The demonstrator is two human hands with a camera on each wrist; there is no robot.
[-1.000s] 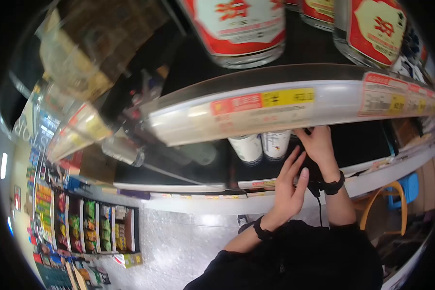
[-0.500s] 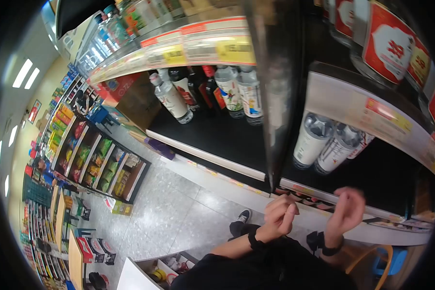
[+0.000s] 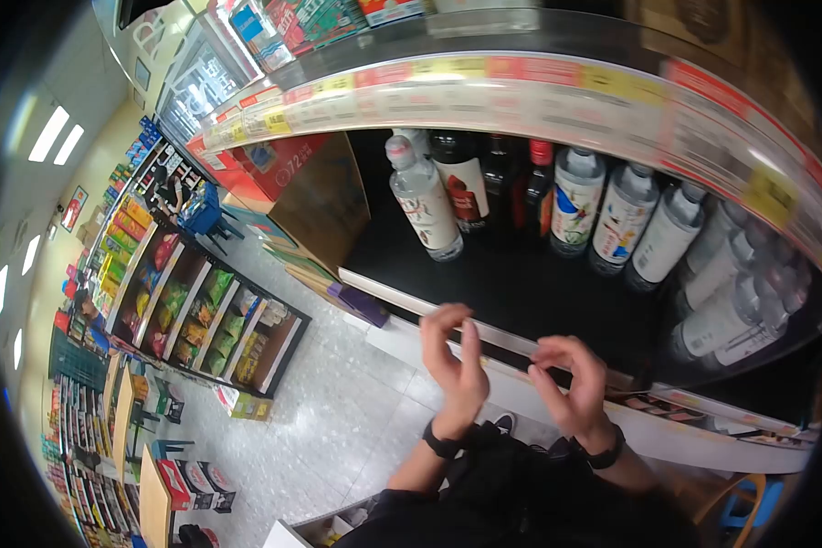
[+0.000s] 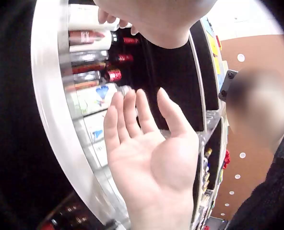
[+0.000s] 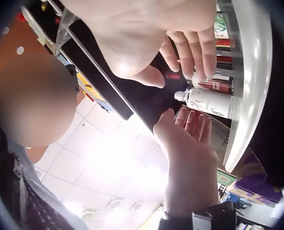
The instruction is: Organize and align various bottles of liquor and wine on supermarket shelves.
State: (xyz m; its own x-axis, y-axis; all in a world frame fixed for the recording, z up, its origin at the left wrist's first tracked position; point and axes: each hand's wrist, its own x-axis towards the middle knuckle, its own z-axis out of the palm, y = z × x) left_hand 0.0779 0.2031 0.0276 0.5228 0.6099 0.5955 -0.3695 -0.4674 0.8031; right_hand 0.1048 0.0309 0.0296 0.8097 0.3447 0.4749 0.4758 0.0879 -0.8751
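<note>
Both hands are held up just in front of a black shelf (image 3: 502, 283), palms toward each other, and neither holds anything. My left hand (image 3: 457, 365) has bent fingers, with its thumb apart from them; a clear bottle with a white label (image 3: 429, 215) stands beyond it. Similarly bent, my right hand (image 3: 571, 388) is below several clear bottles with white labels (image 3: 626, 215). In the left wrist view the right palm (image 4: 156, 153) faces the camera. The right wrist view shows the left hand (image 5: 190, 139) close to the white-label bottle (image 5: 209, 101).
Dark bottles, one red-capped (image 3: 537, 187), stand mid-shelf. A price-tag strip (image 3: 429, 91) curves above the bottles. More bottles (image 3: 717, 329) appear at a tilt on the right. A cardboard box (image 3: 315, 187) flanks the shelf, and a snack rack (image 3: 201, 310) stands left.
The head view has swung left along the shelves. The hands have left the right-hand section's bottles, curled in front of the shelf, then spread their fingers farther left.
</note>
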